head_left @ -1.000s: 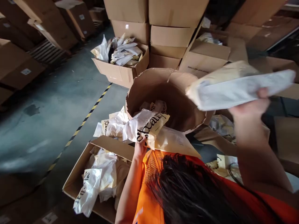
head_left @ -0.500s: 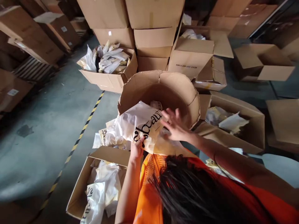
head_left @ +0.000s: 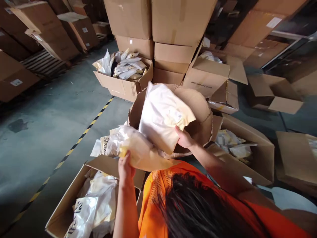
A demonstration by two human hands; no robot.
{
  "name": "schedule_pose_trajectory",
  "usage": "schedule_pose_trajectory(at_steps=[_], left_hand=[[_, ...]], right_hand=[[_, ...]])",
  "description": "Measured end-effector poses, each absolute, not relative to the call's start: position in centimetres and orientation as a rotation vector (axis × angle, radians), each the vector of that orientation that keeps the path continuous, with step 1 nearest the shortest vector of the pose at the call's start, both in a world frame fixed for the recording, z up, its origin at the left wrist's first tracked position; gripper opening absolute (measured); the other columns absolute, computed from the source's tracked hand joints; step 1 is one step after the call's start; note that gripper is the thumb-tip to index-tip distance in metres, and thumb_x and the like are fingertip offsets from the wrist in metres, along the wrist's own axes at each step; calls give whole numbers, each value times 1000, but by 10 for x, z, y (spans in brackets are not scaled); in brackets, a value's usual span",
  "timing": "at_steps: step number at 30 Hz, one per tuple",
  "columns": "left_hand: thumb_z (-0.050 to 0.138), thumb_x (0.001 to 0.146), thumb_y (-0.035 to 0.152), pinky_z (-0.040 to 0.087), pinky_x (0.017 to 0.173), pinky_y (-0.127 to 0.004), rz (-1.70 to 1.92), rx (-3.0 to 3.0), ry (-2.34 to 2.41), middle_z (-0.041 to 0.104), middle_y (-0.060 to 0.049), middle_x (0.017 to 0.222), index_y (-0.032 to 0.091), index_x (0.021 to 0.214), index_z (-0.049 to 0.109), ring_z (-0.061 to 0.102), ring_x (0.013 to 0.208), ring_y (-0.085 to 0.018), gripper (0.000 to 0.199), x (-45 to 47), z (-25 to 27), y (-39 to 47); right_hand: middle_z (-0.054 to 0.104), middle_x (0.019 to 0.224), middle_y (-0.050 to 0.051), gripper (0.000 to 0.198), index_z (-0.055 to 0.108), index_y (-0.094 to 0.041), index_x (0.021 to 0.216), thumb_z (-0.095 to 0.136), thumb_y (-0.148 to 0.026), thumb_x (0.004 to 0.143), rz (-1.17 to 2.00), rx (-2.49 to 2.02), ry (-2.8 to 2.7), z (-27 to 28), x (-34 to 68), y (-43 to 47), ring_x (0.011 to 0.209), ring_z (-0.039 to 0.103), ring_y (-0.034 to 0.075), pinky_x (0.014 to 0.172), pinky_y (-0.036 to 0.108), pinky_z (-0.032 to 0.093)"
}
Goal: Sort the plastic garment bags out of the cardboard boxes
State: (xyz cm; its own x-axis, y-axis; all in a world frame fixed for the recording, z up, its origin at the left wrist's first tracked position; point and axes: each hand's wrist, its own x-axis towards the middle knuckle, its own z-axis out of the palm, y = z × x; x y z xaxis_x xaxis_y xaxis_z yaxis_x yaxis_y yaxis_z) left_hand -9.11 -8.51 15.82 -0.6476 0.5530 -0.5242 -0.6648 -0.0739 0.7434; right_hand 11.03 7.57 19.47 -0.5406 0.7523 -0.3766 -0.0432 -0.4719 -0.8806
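Observation:
My right hand (head_left: 184,137) is closed on the lower right corner of a white plastic bag (head_left: 160,115), which stands tilted over the round cardboard bin (head_left: 203,109). A small label shows near that corner. My left hand (head_left: 126,167) grips the left end of a yellowish plastic bag (head_left: 146,153), slightly blurred, lying across the bin's near side. Just beyond it, a pile of white plastic bags (head_left: 112,143) with black lettering sits left of the bin. The bin's inside is largely hidden by the raised bag.
An open carton (head_left: 59,215) of plastic bags stands at the lower left. Another filled carton (head_left: 119,87) is beyond the bin, before stacked boxes (head_left: 173,23). To the right is an open carton (head_left: 264,148) holding several bags. Striped tape (head_left: 81,135) crosses the floor.
The lettered bag in my left hand has gone from its earlier place. My right hand, formerly spread, now holds up a white bag; my left hand has moved left and grips a yellowish bag.

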Motion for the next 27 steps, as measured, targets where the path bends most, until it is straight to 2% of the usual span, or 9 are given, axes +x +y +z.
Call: schedule_pose_trajectory(at_steps=[5, 8, 11, 14, 17, 20, 23, 25, 27], left_hand=[[75, 66, 33, 57, 71, -22, 1915, -397, 1369, 73, -1, 93, 19, 89, 72, 66, 86, -16, 28, -120, 148, -113], [68, 76, 34, 56, 85, -24, 1884, -440, 1445, 72, 1, 103, 25, 93, 72, 60, 114, -19, 20, -128, 147, -120], [63, 80, 34, 42, 112, -37, 1873, -412, 1451, 70, 1, 114, 26, 94, 72, 46, 136, -23, 19, -128, 153, -119], [58, 84, 29, 27, 122, -44, 1851, -464, 1443, 69, -1, 119, 24, 92, 71, 39, 142, -24, 17, -126, 159, -115], [56, 85, 27, 25, 122, -43, 1836, -505, 1413, 69, -1, 119, 24, 91, 72, 40, 141, -23, 17, -124, 159, -113], [57, 86, 26, 33, 119, -37, 1840, -492, 1388, 69, 0, 118, 25, 93, 72, 48, 134, -22, 17, -123, 156, -112], [55, 87, 24, 49, 101, -26, 1840, -488, 1404, 71, 0, 108, 24, 95, 72, 61, 114, -17, 19, -122, 154, -111], [52, 89, 22, 53, 87, -23, 1853, -490, 1400, 72, 0, 97, 22, 96, 72, 65, 96, -14, 20, -122, 152, -110], [49, 91, 20, 54, 80, -23, 1880, -496, 1371, 71, 0, 87, 20, 95, 71, 66, 84, -12, 22, -122, 151, -110]], right_hand=[[70, 99, 17, 58, 64, -16, 108, 44, -66, 85, 2000, -1084, -950, 216, 119, 68, 109, 65, 30, 82, 39, 57], [70, 102, 16, 67, 66, -19, 108, 50, -75, 76, 1967, -1055, -951, 226, 120, 61, 115, 62, 32, 82, 40, 57], [71, 106, 14, 72, 68, -21, 107, 58, -80, 66, 1923, -922, -942, 229, 118, 58, 120, 59, 32, 89, 42, 57], [72, 106, 12, 68, 70, -23, 106, 62, -78, 67, 1921, -802, -930, 228, 117, 56, 124, 57, 32, 96, 44, 54], [72, 108, 10, 64, 70, -23, 106, 63, -76, 69, 1924, -777, -921, 229, 118, 54, 127, 55, 31, 99, 45, 53], [71, 110, 10, 66, 70, -23, 106, 65, -76, 67, 1934, -789, -904, 229, 119, 52, 128, 54, 32, 100, 46, 53], [71, 111, 10, 66, 70, -23, 106, 67, -75, 66, 1936, -803, -877, 227, 118, 52, 129, 54, 32, 100, 47, 53], [71, 110, 10, 63, 70, -23, 103, 68, -74, 66, 1919, -818, -859, 226, 117, 52, 129, 53, 32, 101, 47, 53], [72, 108, 10, 60, 70, -22, 98, 70, -72, 65, 1901, -828, -832, 225, 117, 53, 130, 53, 32, 101, 46, 53]])
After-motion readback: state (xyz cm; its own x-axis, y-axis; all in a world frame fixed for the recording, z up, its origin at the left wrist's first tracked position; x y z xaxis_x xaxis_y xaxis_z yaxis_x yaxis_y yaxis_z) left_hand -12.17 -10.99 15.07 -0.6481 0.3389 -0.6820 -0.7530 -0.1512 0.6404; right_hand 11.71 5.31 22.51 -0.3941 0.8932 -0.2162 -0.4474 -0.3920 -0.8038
